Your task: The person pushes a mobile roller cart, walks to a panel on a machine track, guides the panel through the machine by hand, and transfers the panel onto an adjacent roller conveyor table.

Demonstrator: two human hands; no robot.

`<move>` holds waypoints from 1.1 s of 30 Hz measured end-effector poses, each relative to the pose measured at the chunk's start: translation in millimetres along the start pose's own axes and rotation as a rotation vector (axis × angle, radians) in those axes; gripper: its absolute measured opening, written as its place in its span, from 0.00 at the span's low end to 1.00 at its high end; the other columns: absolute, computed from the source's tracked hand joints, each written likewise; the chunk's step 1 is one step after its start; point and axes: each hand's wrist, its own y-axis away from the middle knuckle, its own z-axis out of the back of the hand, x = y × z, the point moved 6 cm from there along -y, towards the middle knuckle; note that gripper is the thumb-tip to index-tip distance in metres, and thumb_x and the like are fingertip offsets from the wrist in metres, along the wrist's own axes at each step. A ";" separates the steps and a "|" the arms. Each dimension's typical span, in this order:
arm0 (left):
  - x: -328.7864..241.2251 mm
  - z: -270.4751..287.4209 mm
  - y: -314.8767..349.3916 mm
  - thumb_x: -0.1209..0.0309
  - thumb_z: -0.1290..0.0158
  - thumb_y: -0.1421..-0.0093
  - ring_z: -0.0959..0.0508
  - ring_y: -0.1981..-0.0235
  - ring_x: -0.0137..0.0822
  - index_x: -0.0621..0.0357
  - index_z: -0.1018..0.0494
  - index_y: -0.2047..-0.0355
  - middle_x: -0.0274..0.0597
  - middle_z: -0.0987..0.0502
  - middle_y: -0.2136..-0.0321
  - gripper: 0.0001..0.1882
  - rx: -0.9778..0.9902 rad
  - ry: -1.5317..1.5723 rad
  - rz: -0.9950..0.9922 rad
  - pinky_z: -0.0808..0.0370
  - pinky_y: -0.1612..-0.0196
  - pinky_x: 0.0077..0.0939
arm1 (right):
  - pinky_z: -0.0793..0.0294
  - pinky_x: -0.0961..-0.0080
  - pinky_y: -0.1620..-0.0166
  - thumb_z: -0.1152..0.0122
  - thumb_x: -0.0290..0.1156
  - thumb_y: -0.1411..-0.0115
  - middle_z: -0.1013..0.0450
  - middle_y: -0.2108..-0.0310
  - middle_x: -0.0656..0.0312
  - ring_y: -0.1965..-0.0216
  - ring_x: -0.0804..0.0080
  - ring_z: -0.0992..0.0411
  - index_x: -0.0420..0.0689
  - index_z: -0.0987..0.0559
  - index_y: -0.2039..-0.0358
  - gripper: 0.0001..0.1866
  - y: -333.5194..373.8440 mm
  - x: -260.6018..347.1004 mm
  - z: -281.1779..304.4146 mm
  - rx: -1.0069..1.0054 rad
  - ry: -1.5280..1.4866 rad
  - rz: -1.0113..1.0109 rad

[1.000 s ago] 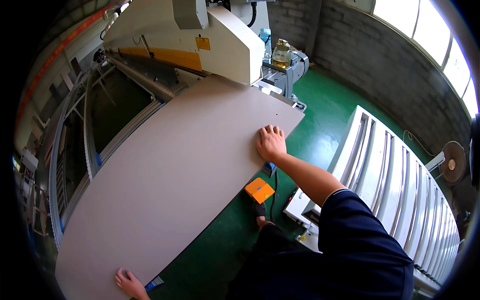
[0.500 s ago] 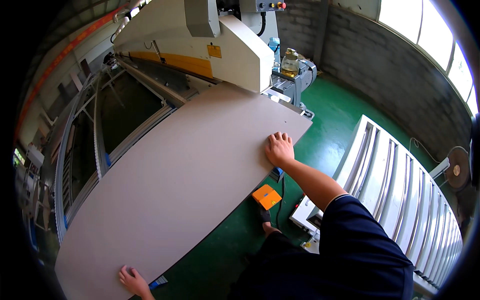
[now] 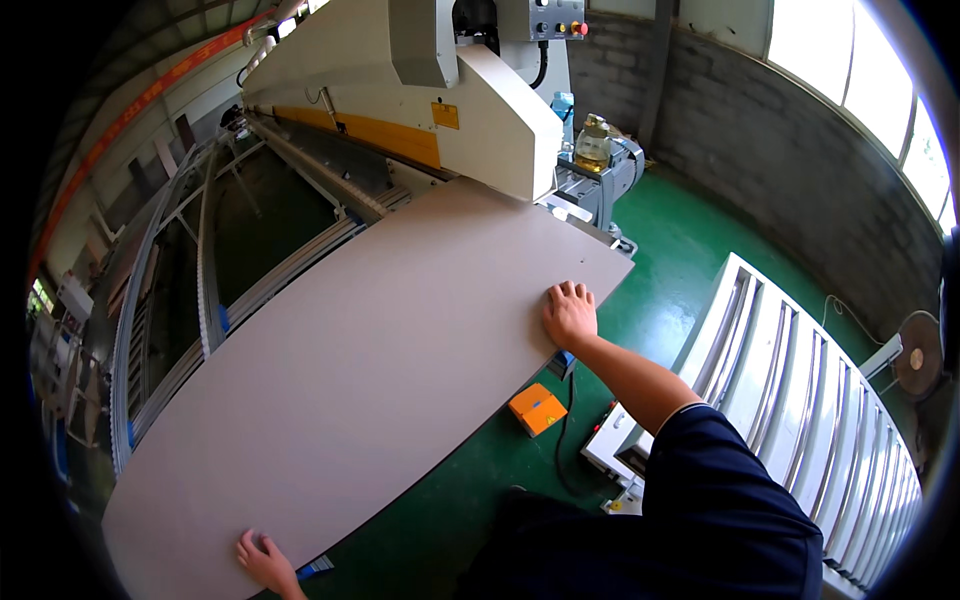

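A long grey-beige panel [image 3: 350, 370] lies flat across the machine's table, its far end running under the white housing of a large panel machine [image 3: 505, 130]. On the near right edge of the panel, toward the far end, my right hand [image 3: 571, 315] rests palm down with its fingers stretched forward. My left hand [image 3: 268, 564] lies on the panel's near end, close to the same edge, thumb and fingers apart. Neither hand wraps around anything. An orange foot pedal [image 3: 537, 410] sits on the floor below the panel's edge.
To the right stands a white-framed roller conveyor [image 3: 800, 400]. Aluminium support rails [image 3: 205, 260] run along the left. A motor [image 3: 618, 165] with a jar of yellow liquid [image 3: 594, 148] is behind the panel's far corner. A fan [image 3: 918, 352] stands at far right.
My foot has come off the orange pedal and moved back out of sight. The view has shifted slightly; both hands stay on the panel in about the same places.
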 end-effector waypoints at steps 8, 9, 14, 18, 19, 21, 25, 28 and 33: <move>-19.2 3.3 -0.6 0.68 0.50 0.43 0.31 0.54 0.51 0.59 0.30 0.57 0.49 0.29 0.58 0.14 -0.016 -0.026 -0.020 0.34 0.52 0.43 | 0.40 0.63 0.47 0.50 0.38 0.46 0.33 0.56 0.54 0.51 0.57 0.38 0.43 0.26 0.60 0.17 -20.8 -5.0 -5.7 -0.038 -0.044 -0.003; -26.5 11.7 5.4 0.60 0.54 0.40 0.29 0.56 0.47 0.61 0.33 0.52 0.48 0.28 0.56 0.21 0.030 -0.153 -0.065 0.32 0.54 0.41 | 0.40 0.63 0.47 0.50 0.38 0.46 0.32 0.56 0.54 0.51 0.56 0.38 0.43 0.26 0.59 0.17 -22.8 -5.8 -5.3 -0.029 -0.053 0.005; 14.7 -1.7 17.5 0.69 0.49 0.44 0.31 0.55 0.51 0.59 0.30 0.57 0.50 0.29 0.59 0.14 -0.049 -0.050 -0.013 0.34 0.52 0.43 | 0.40 0.61 0.44 0.47 0.37 0.47 0.32 0.54 0.55 0.49 0.54 0.38 0.44 0.25 0.59 0.16 -25.4 8.6 -10.2 -0.001 -0.133 0.023; 6.2 -2.5 -2.0 0.69 0.46 0.45 0.31 0.56 0.52 0.58 0.30 0.56 0.50 0.29 0.59 0.16 -0.015 0.033 -0.062 0.34 0.52 0.45 | 0.38 0.61 0.46 0.44 0.33 0.49 0.30 0.55 0.57 0.51 0.53 0.36 0.47 0.24 0.61 0.14 -6.0 6.9 5.2 -0.056 -0.110 -0.005; 11.0 -3.5 -4.3 0.68 0.46 0.45 0.31 0.55 0.52 0.57 0.30 0.56 0.50 0.29 0.59 0.16 0.024 0.041 -0.063 0.34 0.52 0.44 | 0.38 0.62 0.46 0.43 0.33 0.49 0.30 0.54 0.58 0.51 0.53 0.36 0.47 0.24 0.60 0.14 -0.3 11.0 11.4 -0.055 -0.124 -0.004; 15.5 5.9 -4.4 0.67 0.46 0.44 0.32 0.54 0.52 0.57 0.30 0.56 0.49 0.29 0.58 0.16 0.105 0.076 -0.107 0.34 0.51 0.44 | 0.38 0.62 0.45 0.44 0.32 0.48 0.30 0.53 0.58 0.49 0.54 0.36 0.47 0.24 0.59 0.15 13.1 7.9 12.1 -0.054 -0.100 -0.007; 65.4 22.3 -13.3 0.65 0.47 0.43 0.33 0.52 0.52 0.59 0.30 0.56 0.49 0.30 0.56 0.17 0.205 0.108 -0.093 0.35 0.48 0.43 | 0.39 0.60 0.43 0.46 0.30 0.47 0.31 0.50 0.56 0.48 0.53 0.36 0.46 0.25 0.56 0.16 40.8 15.1 10.6 -0.070 -0.106 0.010; 169.6 16.1 -23.0 0.64 0.46 0.43 0.33 0.52 0.52 0.60 0.30 0.56 0.49 0.30 0.56 0.18 0.153 0.065 0.091 0.35 0.48 0.44 | 0.42 0.59 0.41 0.49 0.30 0.43 0.33 0.47 0.53 0.45 0.52 0.38 0.43 0.27 0.53 0.17 78.2 37.0 9.6 -0.069 -0.088 0.036; 241.2 17.1 -37.7 0.65 0.46 0.46 0.32 0.55 0.52 0.59 0.30 0.60 0.49 0.31 0.60 0.15 0.066 -0.101 0.121 0.33 0.52 0.44 | 0.46 0.58 0.39 0.52 0.31 0.39 0.35 0.45 0.50 0.42 0.50 0.40 0.41 0.29 0.48 0.19 176.8 80.8 15.9 -0.159 -0.137 -0.020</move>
